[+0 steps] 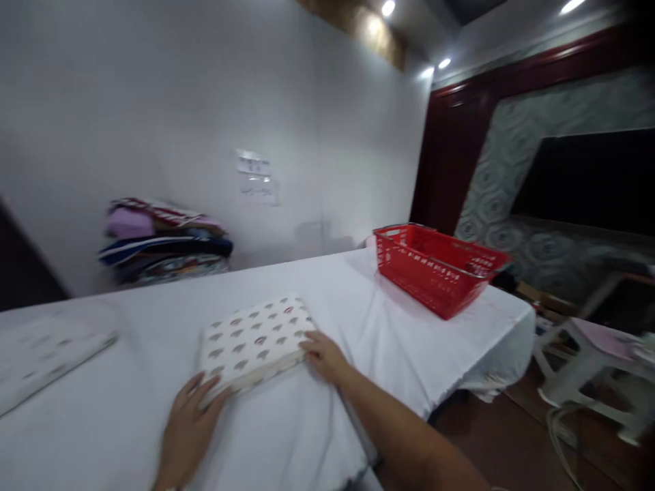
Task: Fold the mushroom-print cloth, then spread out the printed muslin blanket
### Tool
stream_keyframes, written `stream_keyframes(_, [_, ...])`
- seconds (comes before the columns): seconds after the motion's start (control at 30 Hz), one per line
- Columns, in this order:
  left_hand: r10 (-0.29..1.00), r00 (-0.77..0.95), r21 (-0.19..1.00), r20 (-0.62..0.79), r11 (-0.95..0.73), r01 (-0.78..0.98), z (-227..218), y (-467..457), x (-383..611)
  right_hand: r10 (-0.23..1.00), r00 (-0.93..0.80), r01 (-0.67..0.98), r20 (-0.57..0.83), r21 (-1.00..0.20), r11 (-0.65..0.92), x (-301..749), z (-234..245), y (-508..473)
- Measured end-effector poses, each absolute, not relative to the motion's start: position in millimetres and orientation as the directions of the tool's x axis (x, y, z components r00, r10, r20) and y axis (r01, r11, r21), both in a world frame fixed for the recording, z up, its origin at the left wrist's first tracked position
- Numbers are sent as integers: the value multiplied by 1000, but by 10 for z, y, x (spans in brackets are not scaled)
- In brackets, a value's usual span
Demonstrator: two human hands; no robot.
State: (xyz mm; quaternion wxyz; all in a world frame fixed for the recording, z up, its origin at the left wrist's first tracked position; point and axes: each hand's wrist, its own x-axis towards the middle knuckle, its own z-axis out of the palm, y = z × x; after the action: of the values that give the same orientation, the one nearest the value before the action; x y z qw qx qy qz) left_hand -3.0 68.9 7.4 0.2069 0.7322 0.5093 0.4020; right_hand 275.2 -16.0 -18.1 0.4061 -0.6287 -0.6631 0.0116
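A folded white cloth [258, 339] with a pattern of small grey and red fan-like shapes lies flat on the white-covered table. At its near left corner is my left hand [192, 423], fingers apart, the fingertips touching the edge. My right hand [323, 356] rests on the near right corner with slightly bent fingers lying over the edge. The cloth stays on the table between both hands. Further left, a second folded cloth [48, 354] with a similar faint print is blurred and cut off by the frame.
A red plastic basket [434, 273] stands on the right part of the table [286, 273]. Folded clothes [166, 242] are stacked at the back left by the wall. Paper notes [256, 179] hang on the wall. Beyond the table's right edge stands a white stool [588, 361].
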Motion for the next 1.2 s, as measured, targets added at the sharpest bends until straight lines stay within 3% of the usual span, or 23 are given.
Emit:
stream_keyframes(0.13, [957, 84, 751, 278, -271, 602, 64, 582, -5, 850, 160, 736, 501, -634, 235, 2777, -186, -173])
stream_keyframes(0.3, [958, 46, 784, 281, -257, 565, 113, 438, 56, 828, 286, 599, 482, -764, 238, 2757, -163, -124])
stream_keyframes(0.43, [963, 81, 812, 257, -261, 523, 109, 155, 63, 851, 404, 444, 336, -885, 139, 2829, -59, -226])
stream_keyframes(0.53, [961, 143, 844, 237, -276, 460, 91, -25, 1, 893, 370, 417, 255, -905, 86, 2931, -16, -368])
stream_keyframes(0.63, [962, 135, 868, 236, -271, 417, 73, -76, -71, 901, 319, 530, 294, -844, 88, 2963, 0, -469])
stream_keyframes(0.77, [971, 75, 899, 228, -240, 366, 23, -47, -90, 862, 179, 813, 474, -565, 142, 2745, 165, -491])
stream_keyframes(0.93, [985, 8, 932, 173, -166, 321, -39, -48, -61, 810, -51, 892, 584, -338, 300, 2213, 467, -403])
stream_keyframes(1.07, [982, 0, 915, 191, -179, 361, -29, -54, -74, 894, -200, 924, 400, -226, 308, 2006, 391, -320])
stream_keyframes(1.2, [990, 14, 929, 138, -134, 344, -3, -44, -99, 953, -231, 922, 194, -269, 278, 2030, 248, -293])
